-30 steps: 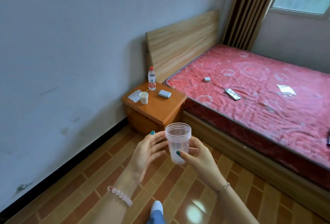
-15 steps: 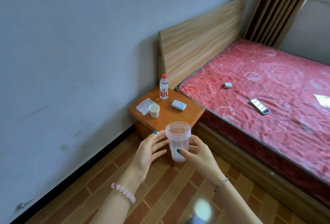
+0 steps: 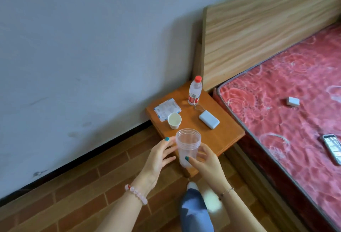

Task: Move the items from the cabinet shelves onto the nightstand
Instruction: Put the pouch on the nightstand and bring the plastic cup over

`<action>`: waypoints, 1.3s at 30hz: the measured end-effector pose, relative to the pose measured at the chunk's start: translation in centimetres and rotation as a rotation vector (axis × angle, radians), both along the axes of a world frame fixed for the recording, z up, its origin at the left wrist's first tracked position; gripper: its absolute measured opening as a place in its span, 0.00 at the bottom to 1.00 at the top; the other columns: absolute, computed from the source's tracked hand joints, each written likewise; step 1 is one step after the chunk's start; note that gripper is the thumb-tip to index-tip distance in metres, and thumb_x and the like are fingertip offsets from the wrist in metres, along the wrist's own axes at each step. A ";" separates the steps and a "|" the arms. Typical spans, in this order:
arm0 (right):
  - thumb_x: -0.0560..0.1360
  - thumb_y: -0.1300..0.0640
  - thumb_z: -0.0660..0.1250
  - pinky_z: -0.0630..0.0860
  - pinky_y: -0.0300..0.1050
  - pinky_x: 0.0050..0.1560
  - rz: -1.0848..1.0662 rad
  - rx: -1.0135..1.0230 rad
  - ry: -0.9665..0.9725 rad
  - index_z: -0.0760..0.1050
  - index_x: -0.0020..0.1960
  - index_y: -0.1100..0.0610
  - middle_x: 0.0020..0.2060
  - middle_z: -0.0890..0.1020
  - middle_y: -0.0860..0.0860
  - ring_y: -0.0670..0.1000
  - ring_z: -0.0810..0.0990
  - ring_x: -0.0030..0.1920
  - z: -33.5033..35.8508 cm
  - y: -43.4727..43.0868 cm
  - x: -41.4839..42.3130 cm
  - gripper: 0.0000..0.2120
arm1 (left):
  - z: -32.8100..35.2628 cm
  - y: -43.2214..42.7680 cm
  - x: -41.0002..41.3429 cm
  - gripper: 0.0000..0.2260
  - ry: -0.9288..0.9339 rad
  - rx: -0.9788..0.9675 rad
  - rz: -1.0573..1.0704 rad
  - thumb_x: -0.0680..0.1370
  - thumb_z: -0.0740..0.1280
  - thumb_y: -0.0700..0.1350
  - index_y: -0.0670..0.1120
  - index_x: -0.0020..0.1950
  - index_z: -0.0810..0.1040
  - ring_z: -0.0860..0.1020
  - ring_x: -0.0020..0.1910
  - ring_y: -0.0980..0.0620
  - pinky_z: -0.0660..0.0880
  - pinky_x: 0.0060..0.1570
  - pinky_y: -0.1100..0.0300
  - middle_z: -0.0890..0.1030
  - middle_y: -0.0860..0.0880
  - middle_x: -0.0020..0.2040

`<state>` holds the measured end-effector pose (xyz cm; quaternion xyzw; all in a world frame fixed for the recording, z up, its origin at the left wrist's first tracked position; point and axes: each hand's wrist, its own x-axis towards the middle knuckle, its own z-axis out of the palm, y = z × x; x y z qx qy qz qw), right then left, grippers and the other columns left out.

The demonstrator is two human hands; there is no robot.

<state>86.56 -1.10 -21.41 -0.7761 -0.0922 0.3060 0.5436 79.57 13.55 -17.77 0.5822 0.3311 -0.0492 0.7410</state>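
Closer than a moment ago, the desk (image 3: 221, 137) now fills the middle of my view, and the clear plastic cup (image 3: 188, 145) has come over its near corner. My right hand (image 3: 207, 162) holds this cup with thumb and fingers wrapped round the lower part. The left hand (image 3: 158, 156) only touches its side with fingers that are almost straight. The cup stands upright, mouth up, so its long axis is vertical.

I judge the free place on the desk to be just ahead of the cup and slightly right, on the right hand's side. Farther on the desk stands the paper cup (image 3: 174, 120), then the white power bank (image 3: 209, 53), the flat packet (image 3: 167, 109), and at the far edge the water bottle (image 3: 194, 91).
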 end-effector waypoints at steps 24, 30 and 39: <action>0.69 0.56 0.74 0.69 0.28 0.43 0.244 -0.230 -0.021 0.69 0.60 0.54 0.53 0.74 0.47 0.45 0.73 0.51 -17.7 5.7 15.0 0.24 | -11.5 4.9 10.2 0.24 0.362 1.230 -0.487 0.77 0.53 0.55 0.44 0.66 0.74 0.71 0.67 0.45 0.65 0.65 0.49 0.76 0.46 0.64; 0.69 0.55 0.74 0.69 0.33 0.44 0.276 -0.229 -0.040 0.69 0.60 0.52 0.54 0.77 0.47 0.47 0.76 0.52 -20.6 5.7 14.8 0.23 | -11.7 4.8 9.3 0.24 0.416 1.332 -0.523 0.76 0.54 0.55 0.43 0.65 0.74 0.73 0.65 0.44 0.67 0.64 0.47 0.77 0.45 0.64; 0.71 0.55 0.72 0.70 0.35 0.43 0.292 -0.296 0.001 0.68 0.58 0.50 0.50 0.78 0.48 0.48 0.77 0.48 -22.0 4.9 14.1 0.19 | -10.4 4.4 8.7 0.24 0.401 1.370 -0.496 0.76 0.54 0.55 0.43 0.65 0.75 0.73 0.65 0.44 0.70 0.63 0.44 0.78 0.45 0.63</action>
